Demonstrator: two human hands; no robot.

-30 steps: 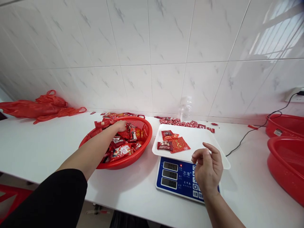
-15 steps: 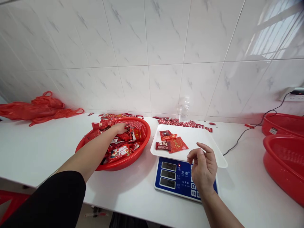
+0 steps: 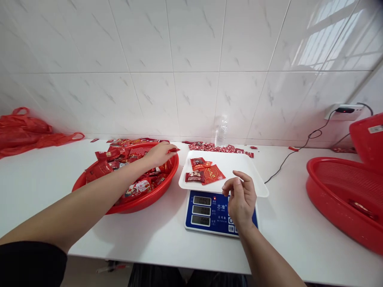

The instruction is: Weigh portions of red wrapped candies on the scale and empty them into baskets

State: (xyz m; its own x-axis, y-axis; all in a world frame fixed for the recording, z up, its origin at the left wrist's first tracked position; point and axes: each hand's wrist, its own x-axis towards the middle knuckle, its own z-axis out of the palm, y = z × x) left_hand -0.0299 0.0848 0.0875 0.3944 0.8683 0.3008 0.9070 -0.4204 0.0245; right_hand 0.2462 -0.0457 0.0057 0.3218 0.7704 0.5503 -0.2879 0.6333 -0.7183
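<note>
My left hand [image 3: 160, 154] is over the right rim of a red plastic basket [image 3: 155, 198] heaped with red-wrapped snack packets. A small red packet [image 3: 174, 150] shows at its fingertips, pinched. My right hand [image 3: 241, 197] hovers in front of the scale tray, loosely curled with fingers apart and nothing in it. Several packets, among them a square red one [image 3: 213, 174] and a dark red one [image 3: 194, 176], lie on the left part of the white tray [image 3: 236, 161]. Below the tray is the scale's blue panel [image 3: 206, 229] with lit displays, partly hidden by my right hand.
Loose red packets [image 3: 206, 146] lie along the wall beside a clear plastic bottle [image 3: 221, 131]. Red plastic bags [image 3: 26, 133] are at the far left. Another red basket [image 3: 335, 199] stands at the right. A black cord [image 3: 283, 161] runs to a wall socket [image 3: 336, 114].
My left hand has risen from among the packets to the basket's right rim, with a small red packet at its fingertips. My right hand keeps its pose; the view has turned right.
</note>
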